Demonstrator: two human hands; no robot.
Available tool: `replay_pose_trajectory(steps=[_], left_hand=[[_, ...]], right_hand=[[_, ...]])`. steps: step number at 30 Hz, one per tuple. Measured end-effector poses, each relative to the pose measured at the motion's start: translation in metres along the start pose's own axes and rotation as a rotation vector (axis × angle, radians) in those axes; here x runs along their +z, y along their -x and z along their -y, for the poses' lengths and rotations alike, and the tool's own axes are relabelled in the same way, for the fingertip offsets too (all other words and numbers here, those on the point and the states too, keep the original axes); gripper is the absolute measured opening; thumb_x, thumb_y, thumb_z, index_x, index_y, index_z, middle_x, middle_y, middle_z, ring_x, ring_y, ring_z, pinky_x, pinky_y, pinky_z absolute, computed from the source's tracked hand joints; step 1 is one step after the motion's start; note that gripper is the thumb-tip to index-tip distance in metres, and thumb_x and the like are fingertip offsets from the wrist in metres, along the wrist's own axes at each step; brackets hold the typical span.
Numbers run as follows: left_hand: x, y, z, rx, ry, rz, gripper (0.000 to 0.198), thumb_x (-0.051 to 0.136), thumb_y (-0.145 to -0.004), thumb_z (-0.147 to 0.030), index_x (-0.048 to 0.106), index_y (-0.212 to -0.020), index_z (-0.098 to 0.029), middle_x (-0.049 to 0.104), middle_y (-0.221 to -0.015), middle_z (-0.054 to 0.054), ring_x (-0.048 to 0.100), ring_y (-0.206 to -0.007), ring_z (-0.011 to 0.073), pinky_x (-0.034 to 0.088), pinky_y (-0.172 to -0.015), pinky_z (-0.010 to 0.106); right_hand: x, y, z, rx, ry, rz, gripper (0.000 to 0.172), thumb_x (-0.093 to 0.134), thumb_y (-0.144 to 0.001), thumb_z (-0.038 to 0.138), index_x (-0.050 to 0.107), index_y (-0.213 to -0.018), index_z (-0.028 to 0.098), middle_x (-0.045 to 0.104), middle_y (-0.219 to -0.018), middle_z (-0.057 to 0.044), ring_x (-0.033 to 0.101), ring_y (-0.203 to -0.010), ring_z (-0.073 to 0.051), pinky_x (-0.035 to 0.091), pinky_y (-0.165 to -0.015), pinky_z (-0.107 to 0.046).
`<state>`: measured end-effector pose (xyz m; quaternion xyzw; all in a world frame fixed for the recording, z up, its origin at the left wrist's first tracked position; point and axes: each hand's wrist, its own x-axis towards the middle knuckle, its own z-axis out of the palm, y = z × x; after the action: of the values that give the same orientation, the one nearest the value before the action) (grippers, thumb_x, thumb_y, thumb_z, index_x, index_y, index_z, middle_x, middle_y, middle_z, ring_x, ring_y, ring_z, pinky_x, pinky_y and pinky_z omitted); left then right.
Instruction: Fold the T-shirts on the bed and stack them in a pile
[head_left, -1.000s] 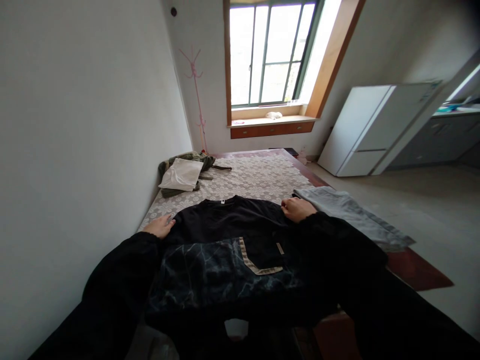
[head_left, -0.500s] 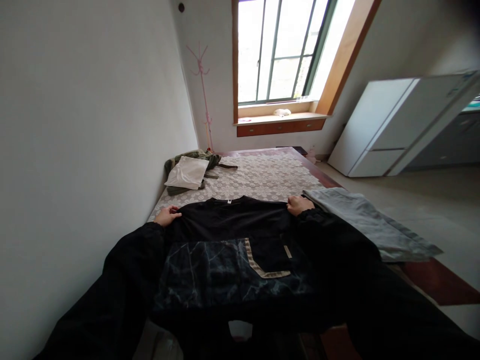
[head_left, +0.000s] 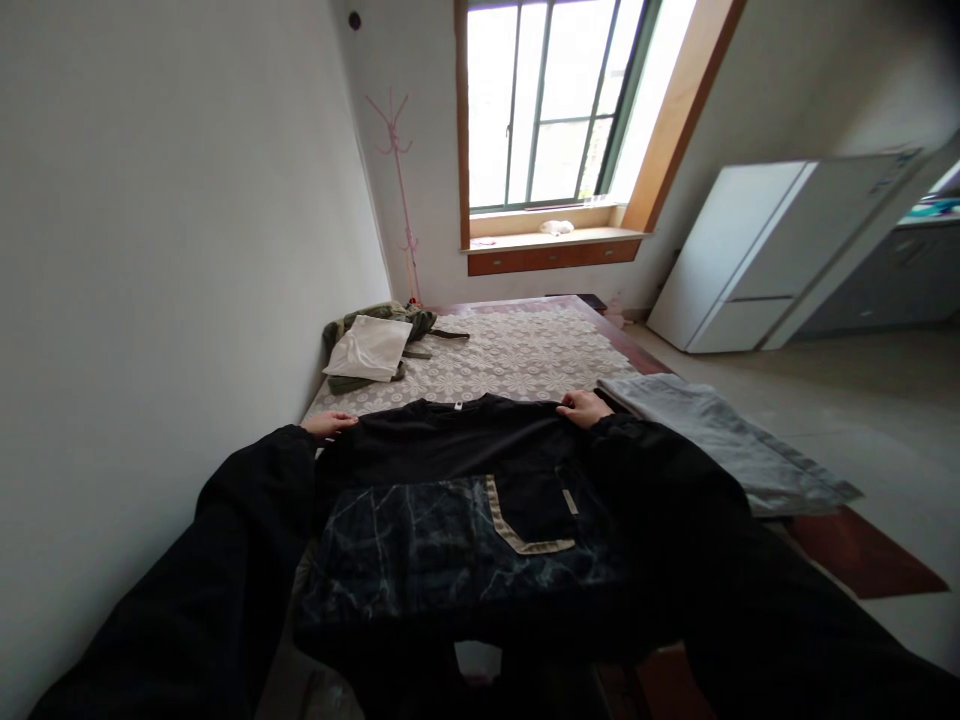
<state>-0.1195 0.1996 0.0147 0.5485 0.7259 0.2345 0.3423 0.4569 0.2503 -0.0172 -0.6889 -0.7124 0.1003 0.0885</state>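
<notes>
A black shirt (head_left: 450, 440) lies spread over the near end of the table, its collar and small white tag facing away from me. Its lower half has a dark marble print, with a black pocket edged in beige on the right. My left hand (head_left: 330, 425) pinches the shirt's left shoulder. At the opposite shoulder, my right hand (head_left: 585, 408) is closed on the fabric. Dark sleeves cover both my arms, and the right one hides part of the shirt's side.
Grey folded cloth (head_left: 712, 430) hangs over the table's right edge. A patterned tablecloth (head_left: 510, 345) covers the table. At its far left lie a green camouflage bag (head_left: 352, 325) and a white pouch (head_left: 369, 348). A wall (head_left: 187, 220) runs close on the left.
My right hand has shifted slightly left along the shoulder seam. The left hand's fingers have straightened somewhat at the other shoulder. The whole view has turned a little to the right.
</notes>
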Motion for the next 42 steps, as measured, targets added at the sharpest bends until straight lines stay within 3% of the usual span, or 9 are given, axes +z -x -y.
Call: replay_pose_trajectory(steps=[8, 13, 19, 24, 28, 34, 37, 42], left_hand=[[0.001, -0.01, -0.007, 0.216, -0.099, -0.175, 0.042, 0.074, -0.063, -0.056, 0.069, -0.085, -0.021, 0.072, -0.082, 0.003, 0.066, -0.081, 0.0213, 0.05, -0.075, 0.03], [0.009, -0.005, 0.003, 0.263, -0.214, -0.194, 0.021, 0.074, -0.061, -0.041, 0.07, -0.072, -0.025, 0.073, -0.075, 0.002, 0.067, -0.078, 0.0235, 0.05, -0.075, 0.031], [0.014, -0.008, 0.002, 0.288, -0.242, -0.362, 0.03, 0.054, -0.081, -0.041, 0.068, -0.099, -0.022, 0.073, -0.104, 0.007, 0.065, -0.102, 0.0249, 0.048, -0.088, 0.034], [0.021, -0.012, 0.006, 0.253, -0.269, -0.256, 0.019, 0.061, -0.073, -0.038, 0.066, -0.085, -0.024, 0.073, -0.088, 0.005, 0.067, -0.092, 0.0249, 0.05, -0.083, 0.033], [0.024, -0.025, 0.004, 0.225, -0.245, -0.154, 0.025, 0.06, -0.072, -0.042, 0.066, -0.087, -0.023, 0.074, -0.086, 0.003, 0.069, -0.087, 0.0228, 0.052, -0.077, 0.03], [0.016, -0.044, -0.003, 0.161, -0.278, -0.044, 0.029, 0.069, -0.062, -0.053, 0.069, -0.064, -0.024, 0.072, -0.068, 0.002, 0.069, -0.077, 0.0239, 0.05, -0.067, 0.027], [0.016, -0.046, -0.002, 0.154, -0.296, -0.078, 0.028, 0.068, -0.063, -0.053, 0.069, -0.065, -0.025, 0.073, -0.069, 0.002, 0.069, -0.077, 0.0236, 0.05, -0.066, 0.027], [0.026, -0.037, 0.004, 0.16, -0.357, -0.243, 0.033, 0.07, -0.066, -0.055, 0.07, -0.075, -0.023, 0.074, -0.082, 0.007, 0.068, -0.089, 0.0276, 0.049, -0.072, 0.031]], right_hand=[[-0.006, -0.012, -0.003, 0.024, -0.107, -0.087, 0.021, 0.057, -0.089, 0.027, 0.072, -0.1, 0.018, 0.073, -0.101, -0.007, 0.065, -0.093, -0.019, 0.046, -0.077, -0.023], [0.0, -0.013, -0.002, 0.077, -0.083, -0.056, 0.01, 0.067, -0.076, 0.023, 0.072, -0.083, 0.017, 0.073, -0.089, -0.008, 0.066, -0.087, -0.022, 0.046, -0.072, -0.026], [-0.002, -0.014, -0.001, 0.101, -0.08, -0.123, 0.027, 0.053, -0.09, 0.031, 0.067, -0.11, 0.019, 0.071, -0.107, -0.009, 0.064, -0.098, -0.022, 0.046, -0.077, -0.028], [-0.001, -0.011, 0.002, 0.092, -0.05, -0.075, 0.021, 0.06, -0.083, 0.031, 0.07, -0.099, 0.021, 0.071, -0.101, -0.009, 0.064, -0.094, -0.024, 0.046, -0.077, -0.03], [-0.002, -0.014, 0.004, 0.059, -0.043, -0.064, 0.024, 0.057, -0.087, 0.034, 0.069, -0.104, 0.023, 0.072, -0.103, -0.006, 0.064, -0.095, -0.022, 0.046, -0.078, -0.028], [-0.003, -0.021, 0.0, 0.056, -0.009, -0.002, 0.021, 0.065, -0.083, 0.038, 0.073, -0.089, 0.02, 0.073, -0.1, -0.007, 0.066, -0.093, -0.022, 0.047, -0.077, -0.026], [-0.003, -0.021, -0.002, 0.082, 0.012, -0.023, 0.021, 0.062, -0.087, 0.037, 0.074, -0.094, 0.021, 0.073, -0.103, -0.008, 0.066, -0.097, -0.022, 0.047, -0.079, -0.027], [0.002, -0.016, 0.003, 0.16, 0.061, -0.05, 0.025, 0.058, -0.09, 0.042, 0.072, -0.1, 0.023, 0.072, -0.104, -0.012, 0.066, -0.1, -0.027, 0.049, -0.079, -0.033]])
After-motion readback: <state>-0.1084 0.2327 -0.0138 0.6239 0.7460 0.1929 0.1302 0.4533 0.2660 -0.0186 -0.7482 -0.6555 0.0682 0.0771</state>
